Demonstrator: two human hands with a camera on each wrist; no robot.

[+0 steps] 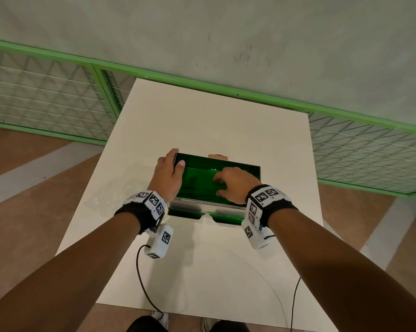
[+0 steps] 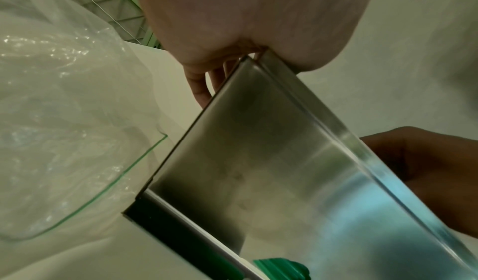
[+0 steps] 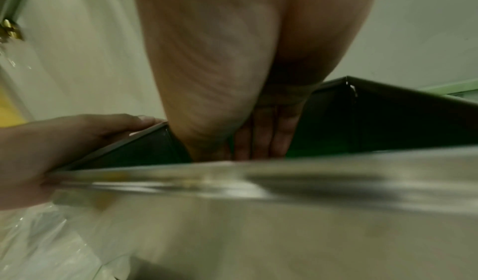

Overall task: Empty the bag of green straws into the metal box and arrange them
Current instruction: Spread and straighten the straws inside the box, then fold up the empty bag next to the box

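A shiny metal box [image 1: 203, 202] stands mid-table, its inside filled with green straws [image 1: 197, 178]. My left hand [image 1: 170, 173] grips the box's left wall, thumb over the rim and fingers outside; the left wrist view shows that wall [image 2: 245, 151] under the palm. My right hand [image 1: 233, 185] reaches into the box from the right, fingertips resting down on the straws. In the right wrist view its fingers [image 3: 261, 133] point down behind the near wall [image 3: 284, 212], side by side. The clear plastic bag [image 1: 106, 195] lies crumpled on the table left of the box, with no straws visible in it.
The white table [image 1: 214, 121] stands against a green mesh fence [image 1: 46, 97]. A small brown object [image 1: 217, 156] peeks out behind the box's far wall. A green piece [image 2: 279, 266] shows at the box's base. Cables [image 1: 142, 279] trail from my wrists over the near edge.
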